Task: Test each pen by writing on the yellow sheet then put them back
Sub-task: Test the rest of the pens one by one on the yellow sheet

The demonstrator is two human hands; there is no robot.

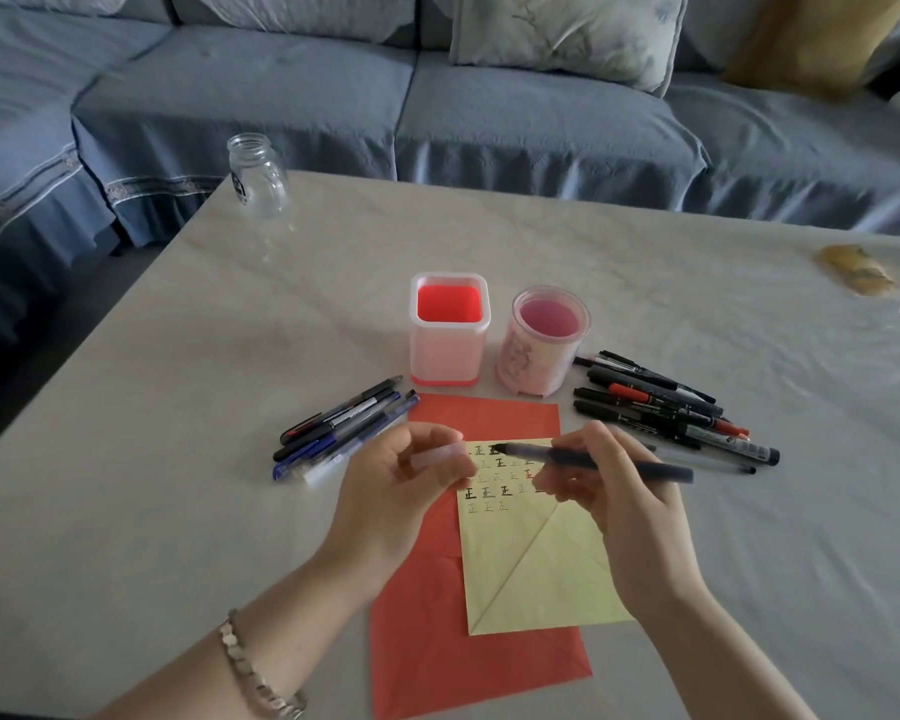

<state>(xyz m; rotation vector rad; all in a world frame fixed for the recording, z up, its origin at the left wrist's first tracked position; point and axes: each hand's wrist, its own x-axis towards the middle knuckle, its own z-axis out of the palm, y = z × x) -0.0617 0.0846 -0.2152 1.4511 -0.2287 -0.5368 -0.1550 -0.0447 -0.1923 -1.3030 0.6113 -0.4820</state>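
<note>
Gripping dark pen (609, 462) in right hand (627, 511), pinching clear cap (437, 454) in left hand (401, 493), over yellow sheet (531, 574). Flanked by blue pens (352, 439), black markers (666, 402); pink holders (448, 340) mid-table.

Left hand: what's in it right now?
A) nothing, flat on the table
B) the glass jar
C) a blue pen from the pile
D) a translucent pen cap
D: the left hand pinches a translucent pen cap in its fingertips, while the right hand holds the uncapped dark pen, its tip near the marks at the top of the yellow sheet.
</note>
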